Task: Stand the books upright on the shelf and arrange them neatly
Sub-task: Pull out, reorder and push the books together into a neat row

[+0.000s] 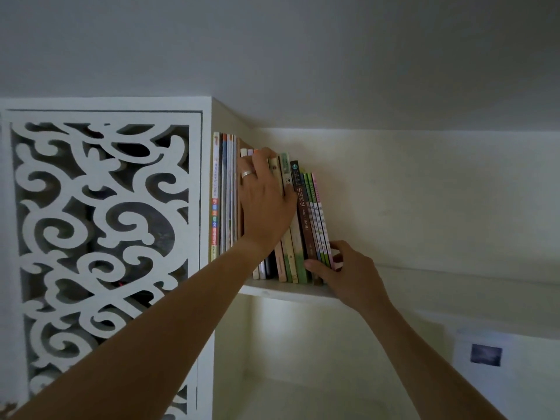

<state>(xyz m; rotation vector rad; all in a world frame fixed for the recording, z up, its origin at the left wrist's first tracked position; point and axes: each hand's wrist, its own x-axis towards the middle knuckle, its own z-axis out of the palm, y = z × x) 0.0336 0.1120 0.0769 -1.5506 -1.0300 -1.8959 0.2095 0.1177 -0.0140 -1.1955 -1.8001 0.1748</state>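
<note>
Right hand [348,268] grips the foot of the thin end books [318,219]; left hand [266,195] lies flat-fingered against the middle spines. Row stands on the shelf [281,291], leaning left; the right hand sits nearest the loose end.

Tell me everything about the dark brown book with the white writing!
The dark brown book stands on the white shelf, leaning slightly left between pale and green books. Its narrow spine shows white characters and a round teal mark on top. It looks like paper. The right hand grips the books at its foot.
</note>
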